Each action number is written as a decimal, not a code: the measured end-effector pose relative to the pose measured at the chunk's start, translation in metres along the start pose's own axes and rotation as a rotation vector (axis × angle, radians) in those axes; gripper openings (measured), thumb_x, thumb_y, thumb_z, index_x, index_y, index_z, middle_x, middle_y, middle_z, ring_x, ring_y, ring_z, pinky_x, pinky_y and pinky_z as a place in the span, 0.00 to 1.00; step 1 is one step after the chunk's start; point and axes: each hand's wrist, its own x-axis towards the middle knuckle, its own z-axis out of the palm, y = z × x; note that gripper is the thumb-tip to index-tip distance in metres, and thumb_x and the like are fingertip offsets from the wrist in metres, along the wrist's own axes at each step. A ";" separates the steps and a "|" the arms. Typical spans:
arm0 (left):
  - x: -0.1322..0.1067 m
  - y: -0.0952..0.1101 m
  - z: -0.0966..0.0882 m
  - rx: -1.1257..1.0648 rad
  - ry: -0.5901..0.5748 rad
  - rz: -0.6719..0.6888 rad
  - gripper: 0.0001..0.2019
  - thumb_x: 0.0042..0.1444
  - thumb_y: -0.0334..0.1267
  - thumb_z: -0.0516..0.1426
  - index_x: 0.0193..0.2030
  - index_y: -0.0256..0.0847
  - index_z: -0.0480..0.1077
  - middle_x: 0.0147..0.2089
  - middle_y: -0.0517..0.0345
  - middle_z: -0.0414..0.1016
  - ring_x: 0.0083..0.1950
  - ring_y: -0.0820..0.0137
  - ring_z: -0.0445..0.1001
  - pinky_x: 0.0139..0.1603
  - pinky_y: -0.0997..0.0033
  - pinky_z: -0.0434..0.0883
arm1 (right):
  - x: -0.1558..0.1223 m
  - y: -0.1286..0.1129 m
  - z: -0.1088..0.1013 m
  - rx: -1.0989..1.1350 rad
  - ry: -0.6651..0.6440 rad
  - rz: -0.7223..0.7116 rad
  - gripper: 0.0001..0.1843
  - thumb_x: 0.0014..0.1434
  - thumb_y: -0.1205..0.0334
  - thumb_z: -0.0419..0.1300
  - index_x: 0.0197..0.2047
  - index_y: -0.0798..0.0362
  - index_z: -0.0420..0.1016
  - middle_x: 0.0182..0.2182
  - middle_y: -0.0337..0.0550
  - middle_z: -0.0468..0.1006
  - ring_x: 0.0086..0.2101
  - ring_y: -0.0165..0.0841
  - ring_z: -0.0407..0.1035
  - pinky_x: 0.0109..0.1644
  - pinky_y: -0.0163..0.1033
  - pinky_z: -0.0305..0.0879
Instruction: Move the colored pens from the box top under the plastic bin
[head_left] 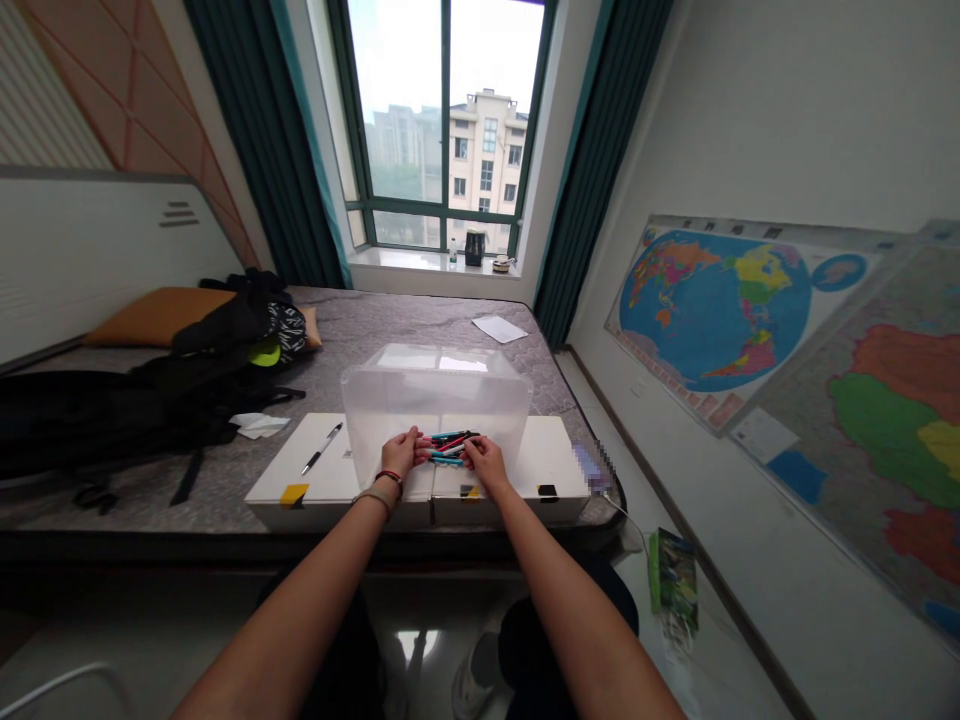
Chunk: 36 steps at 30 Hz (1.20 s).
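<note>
Several pens (448,446) in blue, red, white and black lie in a loose bunch between my two hands. My left hand (403,453), with bands round its wrist, has its fingers closed on the left ends of the pens. At the right ends, my right hand (484,462) pinches the bunch with thumb and fingers. Right behind the pens stands a translucent plastic bin (439,390), its flat side facing me. Both hands are in front of it, over the white boxes (409,512). One black-and-white pen (322,448) lies apart on the left box.
The boxes rest on a grey mattress (352,315). Black bags and clothes (172,400) are piled at left, near a crumpled tissue (260,425). A white paper sheet (499,328) lies behind the bin. A cable and a green package (673,575) are on the floor at right.
</note>
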 end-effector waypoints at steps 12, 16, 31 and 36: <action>-0.007 -0.004 -0.014 -0.023 0.015 0.178 0.30 0.62 0.62 0.39 0.32 0.38 0.67 0.18 0.60 0.68 0.13 0.77 0.60 0.17 0.77 0.58 | 0.001 0.002 0.000 0.003 0.009 -0.010 0.15 0.53 0.50 0.61 0.36 0.54 0.73 0.22 0.38 0.74 0.21 0.29 0.66 0.26 0.33 0.62; -0.026 -0.011 -0.001 0.633 -0.030 0.425 0.31 0.64 0.58 0.37 0.24 0.40 0.66 0.17 0.56 0.67 0.20 0.72 0.67 0.25 0.74 0.60 | 0.002 0.002 -0.001 -0.025 0.021 -0.033 0.13 0.50 0.53 0.62 0.33 0.54 0.74 0.18 0.34 0.70 0.19 0.28 0.63 0.24 0.32 0.58; -0.068 -0.016 0.020 1.410 0.026 0.609 0.26 0.67 0.49 0.39 0.37 0.40 0.74 0.34 0.47 0.78 0.34 0.65 0.75 0.33 0.72 0.59 | 0.004 -0.014 0.006 -0.214 -0.030 -0.067 0.13 0.53 0.56 0.56 0.35 0.52 0.78 0.27 0.40 0.77 0.26 0.31 0.67 0.29 0.35 0.63; -0.066 -0.019 0.018 1.381 -0.003 0.619 0.25 0.66 0.49 0.40 0.35 0.40 0.74 0.34 0.47 0.78 0.35 0.65 0.76 0.34 0.71 0.60 | 0.016 -0.023 0.028 -0.512 -0.003 -0.184 0.11 0.54 0.61 0.58 0.41 0.51 0.76 0.31 0.39 0.78 0.31 0.32 0.70 0.39 0.38 0.66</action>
